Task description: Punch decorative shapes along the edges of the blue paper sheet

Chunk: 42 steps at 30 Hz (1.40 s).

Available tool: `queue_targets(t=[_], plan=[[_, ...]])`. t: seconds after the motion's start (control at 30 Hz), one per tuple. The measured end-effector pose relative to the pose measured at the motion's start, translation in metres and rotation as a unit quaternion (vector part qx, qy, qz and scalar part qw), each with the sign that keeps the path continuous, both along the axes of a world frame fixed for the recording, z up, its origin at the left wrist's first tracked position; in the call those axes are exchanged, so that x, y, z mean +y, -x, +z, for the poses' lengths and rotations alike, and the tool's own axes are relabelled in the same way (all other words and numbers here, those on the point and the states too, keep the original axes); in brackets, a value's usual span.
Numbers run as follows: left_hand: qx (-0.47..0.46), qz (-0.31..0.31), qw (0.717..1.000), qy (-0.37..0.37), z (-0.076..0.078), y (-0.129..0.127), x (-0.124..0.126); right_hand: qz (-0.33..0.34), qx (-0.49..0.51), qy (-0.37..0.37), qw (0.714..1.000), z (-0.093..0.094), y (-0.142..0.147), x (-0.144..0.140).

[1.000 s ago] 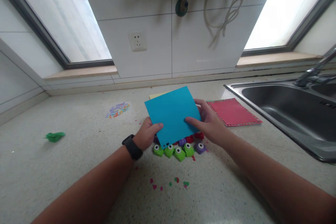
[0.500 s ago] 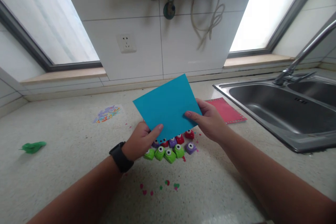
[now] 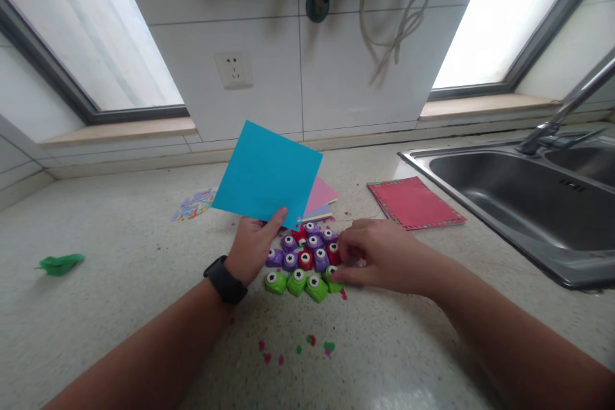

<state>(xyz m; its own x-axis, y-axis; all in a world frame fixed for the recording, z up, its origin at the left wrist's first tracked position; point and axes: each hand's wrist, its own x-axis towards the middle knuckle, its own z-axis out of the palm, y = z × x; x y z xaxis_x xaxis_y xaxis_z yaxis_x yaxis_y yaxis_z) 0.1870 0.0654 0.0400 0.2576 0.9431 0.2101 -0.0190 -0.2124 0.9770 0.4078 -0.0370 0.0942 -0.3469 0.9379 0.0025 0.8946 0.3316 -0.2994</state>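
My left hand, with a black watch on its wrist, pinches a blue sheet of paper by its lower edge and holds it tilted above the counter. My right hand is over the right end of a cluster of small craft punches. Its fingers are curled, with a gap between them and the thumb. The thumb tip overlaps a green craft punch; firm contact is unclear. Close by are a red craft punch and a purple craft punch. The hand partly hides the cluster's right side.
Pink paper lies behind the punches. A stack of red paper with a punched border is at right, beside the steel sink. Paper bits dot the counter front. A colourful pile and a green crumpled item are left.
My right hand has let go of the blue paper and moved down to the punches. The paper, now in my left hand alone, has turned and shifted left, uncovering more punches and the pink paper.
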Motion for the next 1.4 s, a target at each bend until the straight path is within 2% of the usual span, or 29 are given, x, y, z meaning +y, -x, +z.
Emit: queue_targets(t=[0.17,0.27,0.4,0.5,0.53,0.6,0.7,0.8,0.93,1.03,1.13,1.2,1.4], plan=[[-0.001,-0.023,0.999,-0.028,-0.003,-0.001,0.003,0.016,-0.085,0.0,0.996,-0.007,0.01,0.0],[0.01,-0.022,0.999,-0.033,-0.003,-0.001,0.002,0.019,-0.088,0.002,0.996,-0.009,0.011,-0.001],[0.022,0.007,0.998,-0.061,0.002,-0.001,-0.004,-0.002,-0.008,0.03,1.0,-0.004,0.005,-0.006],[0.042,0.033,0.995,-0.081,0.009,-0.001,-0.011,-0.038,0.15,0.091,0.984,-0.002,-0.004,-0.007],[0.052,0.036,0.995,-0.081,0.011,-0.002,-0.014,-0.051,0.228,0.116,0.965,-0.003,-0.006,-0.006],[0.076,0.034,0.994,-0.074,0.015,-0.003,-0.019,-0.069,0.385,0.155,0.907,-0.005,-0.008,-0.004],[0.093,0.034,0.993,-0.069,0.018,-0.006,-0.027,-0.078,0.538,0.158,0.824,-0.01,-0.005,-0.001],[0.097,0.046,0.992,-0.064,0.018,-0.008,-0.031,-0.101,0.614,0.134,0.771,-0.016,0.001,0.001],[0.09,0.047,0.993,-0.052,0.018,-0.008,-0.033,-0.129,0.691,0.144,0.696,-0.019,0.007,0.002],[0.081,0.041,0.995,-0.048,0.018,-0.008,-0.033,-0.131,0.723,0.155,0.66,-0.017,0.011,0.002],[0.071,0.033,0.996,-0.039,0.017,-0.009,-0.032,-0.113,0.734,0.158,0.651,-0.018,0.014,0.001],[0.07,0.031,0.997,-0.031,0.015,-0.008,-0.031,-0.103,0.732,0.146,0.657,-0.02,0.014,0.001],[0.072,0.07,0.993,-0.057,0.012,-0.006,-0.031,-0.071,0.699,0.058,0.709,-0.026,0.016,0.002]])
